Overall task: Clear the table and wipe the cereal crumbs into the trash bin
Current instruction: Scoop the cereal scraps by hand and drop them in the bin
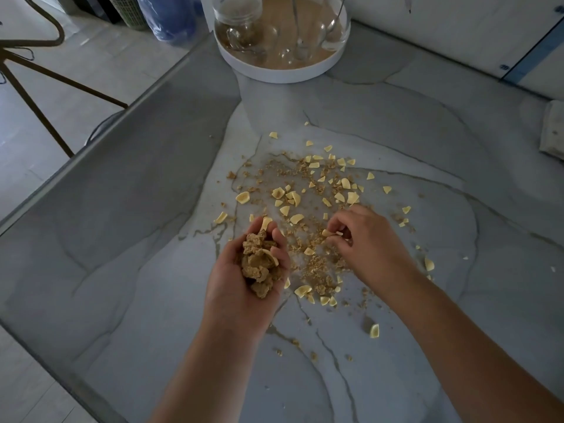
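Far left, off the counter's edge, dark metal legs (45,83) cross above the pale floor. At the top, a dark mesh basket (125,10) stands on that floor, and just beside it is a blue plastic jug (171,19).

On to the grey veined counter (122,215). At its back a round white tray (276,75) carries a glass jar (236,16), more clear glassware and a spoon (335,21). Far right, a folded pale cloth (554,132) lies at the frame's edge. Tray and cloth both sit well apart from the hands.

Now the mess. The cereal crumbs (305,184) are strewn across the middle of the counter, brown bits mixed with pale yellow flakes, running from below the tray toward the person.

The left hand (238,288) is palm up at the spill's near left edge. Its fingers are cupped round a heap of brown clumps (259,267), with a pale piece or two tucked in. Whether it rests on the counter or floats above it cannot be told.

The right hand (366,242) is knuckles up and reaching into the near right part of the spill, thumb and fingertips pinching a pale flake (331,233). Crumbs lie between the two hands and beyond both. A few strays lie to the right of the right forearm, and one lone flake (374,330) sits nearer the person, between the forearms.
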